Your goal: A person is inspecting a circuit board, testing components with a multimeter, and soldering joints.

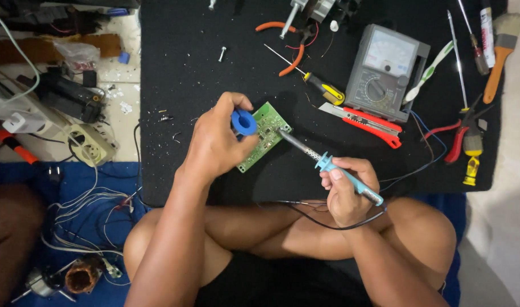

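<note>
While the person is sitting cross-legged at the near edge of a black mat, the right hand is gripping a light-blue soldering iron, fingers closed round its handle, and is resting the metal tip on a small green circuit board. The left hand is curling its fingers around a blue spool of solder and is lying on the near left part of the board, pinning it to the mat. The board is sitting near the middle of the mat, turned at a slant, its green face showing small parts and pale markings too fine to read. Just beyond it, a red utility knife and a yellow-handled screwdriver are lying beside a grey meter with a dial. Farther right, a paintbrush is lying at the mat's edge. No open box or tray with contents is showing clearly.
</note>
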